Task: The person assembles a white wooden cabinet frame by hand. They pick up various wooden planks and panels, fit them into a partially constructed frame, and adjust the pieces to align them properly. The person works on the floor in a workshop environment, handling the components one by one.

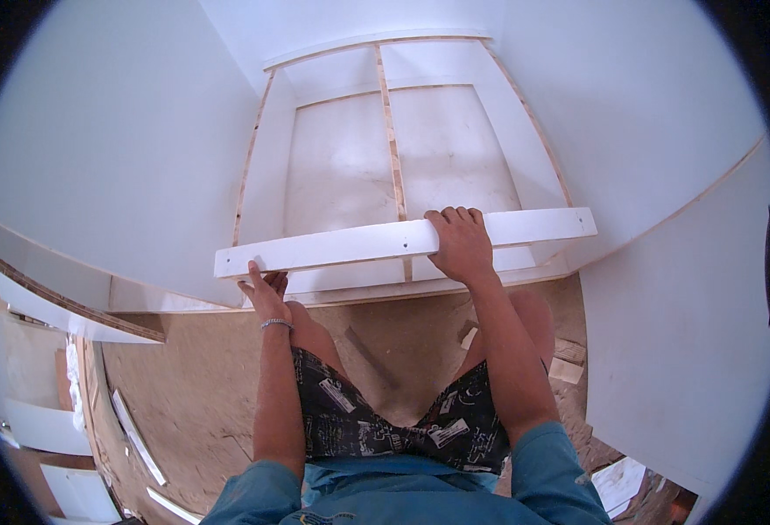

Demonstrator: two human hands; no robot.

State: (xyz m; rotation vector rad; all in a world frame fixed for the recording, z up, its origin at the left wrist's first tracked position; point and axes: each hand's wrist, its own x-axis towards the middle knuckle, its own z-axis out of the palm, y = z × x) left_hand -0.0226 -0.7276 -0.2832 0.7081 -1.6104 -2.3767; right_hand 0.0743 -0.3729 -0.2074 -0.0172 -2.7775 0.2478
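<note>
A long white board [341,249] with small dark holes in its face lies across the front of a white cabinet frame [538,131]. My right hand [461,243] is closed over the board right of its middle, fingers bent across the upper edge. Near the board's left end, my left hand [267,295] holds its lower edge, thumb against the face and fingers partly hidden below. Behind the board, a centre divider [391,131] with a raw wood edge splits the frame into two bays. Whether the board is fastened to the frame I cannot tell.
Tall white panels rise at the left [131,149] and the right [656,114]. Wood offcuts [567,360] lie on the brown floor beside my right leg. Narrow white strips [140,437] and several loose panels [35,385] lie at the lower left.
</note>
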